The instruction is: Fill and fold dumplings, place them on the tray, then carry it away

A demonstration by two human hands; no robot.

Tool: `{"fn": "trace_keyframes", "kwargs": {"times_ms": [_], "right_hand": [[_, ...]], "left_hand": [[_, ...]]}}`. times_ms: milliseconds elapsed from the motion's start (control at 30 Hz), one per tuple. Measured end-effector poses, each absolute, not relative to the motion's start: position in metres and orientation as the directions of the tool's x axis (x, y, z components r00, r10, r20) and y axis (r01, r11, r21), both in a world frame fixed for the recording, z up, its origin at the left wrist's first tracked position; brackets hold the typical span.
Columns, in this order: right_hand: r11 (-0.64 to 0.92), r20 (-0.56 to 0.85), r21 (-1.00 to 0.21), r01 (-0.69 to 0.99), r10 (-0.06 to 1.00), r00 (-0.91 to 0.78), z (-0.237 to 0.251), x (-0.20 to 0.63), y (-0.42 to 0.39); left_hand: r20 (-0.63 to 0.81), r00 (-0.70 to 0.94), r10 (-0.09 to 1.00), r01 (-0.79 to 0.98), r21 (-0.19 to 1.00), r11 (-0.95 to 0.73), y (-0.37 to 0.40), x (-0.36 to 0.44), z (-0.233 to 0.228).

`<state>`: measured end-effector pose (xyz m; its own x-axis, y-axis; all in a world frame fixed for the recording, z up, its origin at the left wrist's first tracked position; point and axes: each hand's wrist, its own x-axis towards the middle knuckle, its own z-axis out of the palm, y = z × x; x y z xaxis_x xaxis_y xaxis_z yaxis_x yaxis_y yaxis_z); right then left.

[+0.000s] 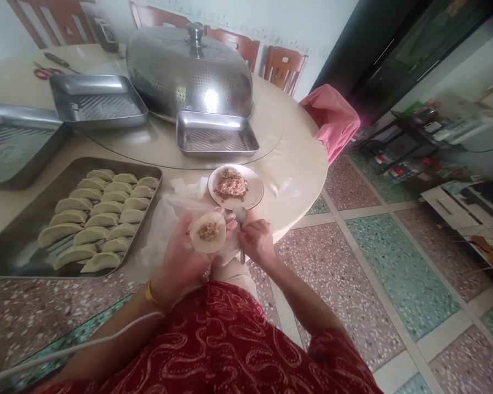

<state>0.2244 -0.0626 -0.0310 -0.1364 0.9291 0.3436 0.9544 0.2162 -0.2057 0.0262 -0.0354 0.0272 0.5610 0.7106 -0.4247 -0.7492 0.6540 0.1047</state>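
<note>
Well, the left hand (184,256) cups a filled wrapper (207,233) palm up.

Looks from head height, forward and steeply down, over the red shirt (230,350) at the bottom edge; takes in the left hand (184,257) and right hand (257,241) from close by, just below the middle of the frame; reaches across the table (298,139) to the metal lid (168,65) at upper centre and, farther off, to the chairs (246,50) along the top; spreads wide, from the tray (12,257) at lower left to the floor (394,262) at lower right
</note>
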Motion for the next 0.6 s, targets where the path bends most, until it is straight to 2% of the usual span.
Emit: {"fn": "trace_keyframes", "kwargs": {"times_ms": [167, 200, 233, 333, 433, 500, 600], "right_hand": [[0.150, 0.217, -0.099, 0.984, 0.968, -0.126, 0.020, 0.229, -0.042], [0.115, 0.068, -0.015, 0.993, 0.991, -0.114, 0.031, 0.231, -0.033], [0.117, 0.004, 0.008, 0.993, 0.993, -0.117, 0.042, 0.233, -0.022], [0.148, -0.149, 0.019, 0.989, 0.978, -0.144, 0.065, 0.238, 0.010], [0.164, -0.273, 0.002, 0.987, 0.949, -0.157, 0.072, 0.239, 0.032], [0.150, -0.279, -0.001, 0.989, 0.949, -0.144, 0.071, 0.238, 0.036], [0.093, -0.164, 0.005, 0.996, 0.982, -0.091, 0.069, 0.237, 0.030]], "left_hand": [[-0.420, 0.559, 0.715, -0.767, 0.065, 0.638, -0.037, 0.016, 0.027], [-0.407, 0.571, 0.713, -0.768, 0.042, 0.639, -0.037, 0.014, 0.027], [-0.389, 0.587, 0.710, -0.767, 0.015, 0.642, -0.038, 0.012, 0.027], [-0.334, 0.604, 0.723, -0.774, -0.029, 0.633, -0.040, 0.010, 0.026], [-0.350, 0.585, 0.731, -0.777, 0.015, 0.629, -0.042, 0.009, 0.025], [-0.385, 0.570, 0.726, -0.772, 0.053, 0.634, -0.042, 0.010, 0.025], [-0.396, 0.562, 0.726, -0.768, 0.076, 0.636, -0.042, 0.014, 0.026]]}}
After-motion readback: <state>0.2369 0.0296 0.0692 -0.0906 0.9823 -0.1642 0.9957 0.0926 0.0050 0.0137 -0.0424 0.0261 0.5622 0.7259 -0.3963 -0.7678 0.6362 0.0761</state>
